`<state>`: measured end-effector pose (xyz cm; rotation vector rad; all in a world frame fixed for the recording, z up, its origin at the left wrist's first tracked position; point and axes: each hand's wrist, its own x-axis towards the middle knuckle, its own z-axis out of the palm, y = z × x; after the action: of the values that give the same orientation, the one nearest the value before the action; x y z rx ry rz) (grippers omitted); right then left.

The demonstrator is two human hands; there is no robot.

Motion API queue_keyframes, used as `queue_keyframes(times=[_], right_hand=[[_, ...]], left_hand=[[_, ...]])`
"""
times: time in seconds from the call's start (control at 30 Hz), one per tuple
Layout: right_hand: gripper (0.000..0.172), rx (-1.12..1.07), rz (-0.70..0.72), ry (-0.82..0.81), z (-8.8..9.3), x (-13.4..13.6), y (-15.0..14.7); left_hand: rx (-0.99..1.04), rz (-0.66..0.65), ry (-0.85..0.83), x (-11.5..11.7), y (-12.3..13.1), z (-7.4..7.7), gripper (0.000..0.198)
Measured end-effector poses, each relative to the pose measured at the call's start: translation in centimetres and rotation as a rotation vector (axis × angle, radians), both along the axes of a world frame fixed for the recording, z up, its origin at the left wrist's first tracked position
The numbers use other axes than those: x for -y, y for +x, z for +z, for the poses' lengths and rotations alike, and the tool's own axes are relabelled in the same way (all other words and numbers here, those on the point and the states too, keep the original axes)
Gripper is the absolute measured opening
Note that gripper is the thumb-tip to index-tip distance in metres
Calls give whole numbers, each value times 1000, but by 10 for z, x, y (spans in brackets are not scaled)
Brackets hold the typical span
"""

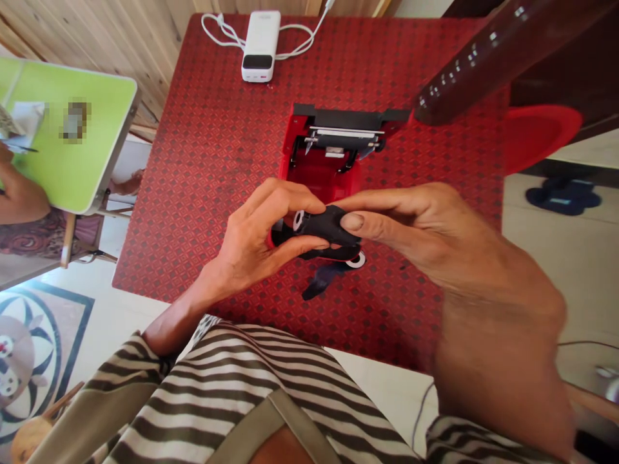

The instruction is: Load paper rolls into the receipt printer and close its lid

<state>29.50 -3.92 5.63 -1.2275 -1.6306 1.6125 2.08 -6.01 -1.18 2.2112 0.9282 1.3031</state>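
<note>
On my feed, the left hand [256,241] and right hand [416,232] have their fingers [290,200] pinching a black plastic part [324,225] between them, held over the red table [193,212], at the near end of an open red printer [314,174].

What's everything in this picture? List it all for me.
Power bank: one, white, far table edge, white cable attached
Red patterned tabletop: one, red, under the hands
Open device casing: one, red and black, mid-table
Black plastic part: one, black with white rings, between the hands
Folding table: one, lime green, left
Co-worker's hand: one, at the green table
Floor mat: one, dark blue, floor at right
Striped shirt: one, dark and white, bottom
Left hand: one, gripping the black part
Right hand: one, thumb and fingers on it
</note>
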Motion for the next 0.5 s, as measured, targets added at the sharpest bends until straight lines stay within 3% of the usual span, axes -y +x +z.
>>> queue_keyframes(times=[0.2, 0.33, 0.5], right_hand=[[41, -126, -52, -132, -7, 5, -2], [41, -154, -94, -158, -1, 8, -6], [43, -196, -127, -197, 0, 8, -11]], left_hand=[[118, -4, -262, 11, 8, -10, 59], [231, -25, -219, 12, 17, -12, 48], [133, 35, -198, 9, 21, -12, 59]])
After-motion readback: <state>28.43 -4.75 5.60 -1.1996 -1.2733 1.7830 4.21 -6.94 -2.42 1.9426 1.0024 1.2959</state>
